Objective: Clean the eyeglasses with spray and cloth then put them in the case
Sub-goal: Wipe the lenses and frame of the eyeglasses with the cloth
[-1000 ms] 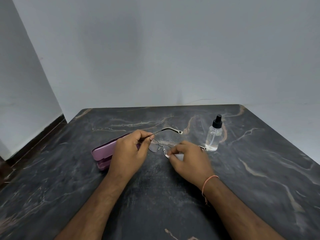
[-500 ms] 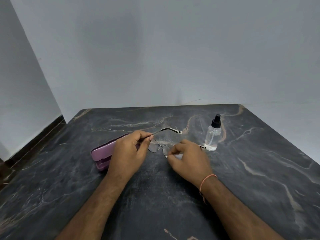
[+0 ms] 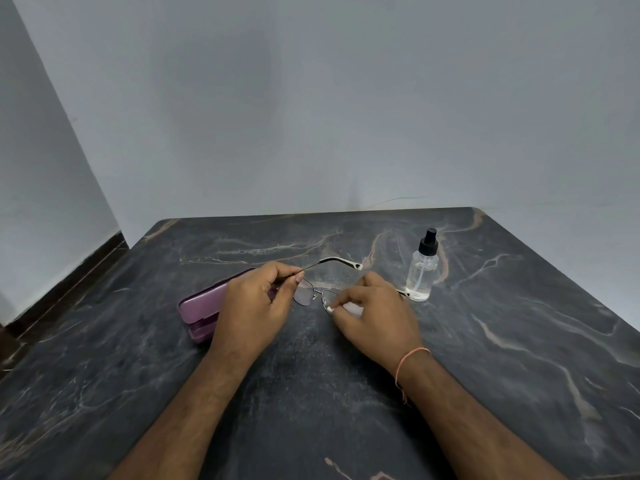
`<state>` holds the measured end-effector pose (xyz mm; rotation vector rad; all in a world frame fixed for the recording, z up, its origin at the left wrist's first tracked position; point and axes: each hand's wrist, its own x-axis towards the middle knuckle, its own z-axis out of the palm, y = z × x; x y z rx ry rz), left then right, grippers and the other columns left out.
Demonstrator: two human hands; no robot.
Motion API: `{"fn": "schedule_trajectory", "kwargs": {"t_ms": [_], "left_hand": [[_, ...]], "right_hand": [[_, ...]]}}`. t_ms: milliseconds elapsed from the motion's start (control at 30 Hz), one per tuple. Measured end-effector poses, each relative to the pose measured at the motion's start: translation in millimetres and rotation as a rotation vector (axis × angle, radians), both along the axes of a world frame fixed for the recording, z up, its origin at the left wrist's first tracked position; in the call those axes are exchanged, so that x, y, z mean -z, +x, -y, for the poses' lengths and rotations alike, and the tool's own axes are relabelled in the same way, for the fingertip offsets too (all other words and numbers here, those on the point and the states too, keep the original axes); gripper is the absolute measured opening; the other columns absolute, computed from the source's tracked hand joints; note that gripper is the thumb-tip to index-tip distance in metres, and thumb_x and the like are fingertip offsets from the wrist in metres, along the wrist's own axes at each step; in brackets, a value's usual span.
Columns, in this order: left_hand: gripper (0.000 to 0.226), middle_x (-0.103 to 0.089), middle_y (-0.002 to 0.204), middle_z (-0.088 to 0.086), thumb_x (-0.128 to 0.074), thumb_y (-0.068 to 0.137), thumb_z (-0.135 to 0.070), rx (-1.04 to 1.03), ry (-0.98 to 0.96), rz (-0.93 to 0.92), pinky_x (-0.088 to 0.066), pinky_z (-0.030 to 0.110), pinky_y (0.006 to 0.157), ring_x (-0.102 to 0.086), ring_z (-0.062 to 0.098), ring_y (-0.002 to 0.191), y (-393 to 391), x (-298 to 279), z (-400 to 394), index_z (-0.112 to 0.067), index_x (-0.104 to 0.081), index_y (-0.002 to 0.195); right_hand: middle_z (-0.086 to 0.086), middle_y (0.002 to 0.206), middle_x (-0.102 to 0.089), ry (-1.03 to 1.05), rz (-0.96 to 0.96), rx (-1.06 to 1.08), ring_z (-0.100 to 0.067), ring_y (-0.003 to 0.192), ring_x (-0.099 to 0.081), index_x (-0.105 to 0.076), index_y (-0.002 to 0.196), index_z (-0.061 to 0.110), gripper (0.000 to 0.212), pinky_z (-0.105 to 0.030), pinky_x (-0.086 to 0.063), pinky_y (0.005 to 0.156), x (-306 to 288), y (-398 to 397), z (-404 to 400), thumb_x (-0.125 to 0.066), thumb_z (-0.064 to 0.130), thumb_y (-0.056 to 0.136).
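At mid-frame the glasses [image 3: 313, 294] are held just above the dark table [image 3: 519, 341]. The left hand [image 3: 252, 306] pinches one temple near the hinge; the right hand [image 3: 375, 311] pinches a small white cloth [image 3: 351, 309] onto the other lens. The purple case [image 3: 202, 308] lies behind the left hand, and the spray bottle [image 3: 423, 270] stands upright at right.

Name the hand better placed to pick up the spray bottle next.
Right. The right hand, pinching the cloth at the glasses, is beside the spray bottle; the left hand holds the frame.
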<state>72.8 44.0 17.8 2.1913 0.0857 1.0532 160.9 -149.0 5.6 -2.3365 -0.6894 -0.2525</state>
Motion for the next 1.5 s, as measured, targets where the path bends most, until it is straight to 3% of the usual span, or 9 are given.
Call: {"fn": "schedule_trajectory", "kwargs": {"t_ms": [167, 367, 500, 600, 800, 1000, 1267, 1400, 1500], "left_hand": [[0.012, -0.077, 0.101, -0.025, -0.081, 0.098, -0.022, 0.009, 0.025, 0.001, -0.067, 0.030, 0.082, -0.077, -0.005, 0.094, 0.1, -1.0, 3.6, -0.020, -0.084, 0.110], [0.014, -0.081, 0.103, -0.017, -0.080, 0.098, -0.021, -0.002, 0.010, 0.014, -0.068, 0.035, 0.082, -0.077, -0.003, 0.095, 0.4, 0.3, 0.9, -0.019, -0.083, 0.112], [0.014, -0.081, 0.104, -0.017, -0.081, 0.098, -0.021, 0.018, 0.037, 0.013, -0.068, 0.036, 0.083, -0.077, -0.003, 0.097, 0.2, 0.3, 1.4, -0.019, -0.083, 0.112], [0.014, -0.082, 0.105, -0.016, -0.081, 0.098, -0.021, 0.017, 0.048, 0.017, -0.068, 0.036, 0.083, -0.077, -0.002, 0.097, 0.2, -0.5, 2.5, -0.018, -0.084, 0.111], [0.014, -0.082, 0.103, -0.015, -0.080, 0.098, -0.020, 0.007, 0.038, 0.023, -0.067, 0.032, 0.082, -0.077, -0.003, 0.095, -1.5, -1.5, 2.5, -0.017, -0.084, 0.112], [0.016, -0.082, 0.104, -0.015, -0.080, 0.099, -0.020, 0.001, 0.041, 0.014, -0.067, 0.032, 0.082, -0.077, -0.002, 0.096, -1.1, -1.9, 1.3, -0.017, -0.084, 0.114], [0.014, -0.081, 0.104, -0.019, -0.082, 0.097, -0.019, 0.047, 0.047, 0.026, -0.067, 0.033, 0.084, -0.077, -0.003, 0.097, 1.5, 0.8, 0.7, -0.018, -0.084, 0.111], [0.014, -0.081, 0.103, -0.020, -0.083, 0.096, -0.018, 0.047, 0.046, 0.030, -0.066, 0.031, 0.083, -0.077, -0.004, 0.097, 1.9, 1.0, 1.8, -0.019, -0.084, 0.110], [0.015, -0.082, 0.104, -0.017, -0.082, 0.097, -0.019, 0.034, 0.059, 0.028, -0.067, 0.032, 0.083, -0.077, -0.004, 0.097, 1.5, -0.1, 2.6, -0.019, -0.084, 0.111]], "right_hand": [[0.012, 0.099, -0.053, -0.048, 0.046, 0.056, -0.017, 0.097, -0.061, -0.081, 0.106, 0.034, 0.019, -0.037, -0.055, 0.080, 0.7, 4.1, -0.8, -0.065, 0.041, 0.098], [0.011, 0.097, -0.056, -0.090, 0.031, 0.035, -0.013, 0.098, -0.060, -0.081, 0.090, 0.033, 0.027, -0.036, -0.053, 0.081, 0.3, 1.8, 0.9, -0.063, 0.054, 0.090], [0.012, 0.093, -0.052, -0.014, 0.036, 0.052, -0.011, 0.091, -0.059, -0.080, 0.102, 0.045, 0.021, -0.034, -0.052, 0.075, -0.9, 2.5, 0.6, -0.066, 0.057, 0.094], [0.013, 0.097, -0.050, -0.070, 0.039, 0.090, -0.014, 0.091, -0.061, -0.079, 0.110, 0.038, 0.024, -0.035, -0.053, 0.075, 0.8, 5.4, 0.4, -0.062, 0.052, 0.099], [0.012, 0.098, -0.053, -0.108, 0.035, 0.090, -0.015, 0.094, -0.063, -0.081, 0.096, 0.032, 0.023, -0.036, -0.055, 0.077, -0.8, 4.6, 0.9, -0.064, 0.047, 0.093], [0.010, 0.097, -0.056, -0.099, 0.000, 0.058, -0.013, 0.094, -0.062, -0.080, 0.086, 0.032, 0.029, -0.037, -0.055, 0.081, -0.9, 3.3, 1.1, -0.065, 0.057, 0.086], [0.011, 0.095, -0.052, -0.035, -0.004, 0.091, -0.012, 0.088, -0.061, -0.081, 0.106, 0.040, 0.021, -0.036, -0.054, 0.076, 1.1, 6.5, 0.4, -0.064, 0.050, 0.098], [0.011, 0.090, -0.055, 0.097, -0.067, 0.050, -0.007, 0.084, -0.058, -0.081, 0.096, 0.048, 0.012, -0.033, -0.051, 0.072, -2.6, 3.1, -0.5, -0.072, 0.052, 0.089], [0.010, 0.090, -0.055, 0.074, -0.096, 0.057, -0.007, 0.082, -0.059, -0.080, 0.081, 0.039, 0.015, -0.033, -0.051, 0.072, -2.1, 2.5, 0.5, -0.074, 0.052, 0.084]]}}
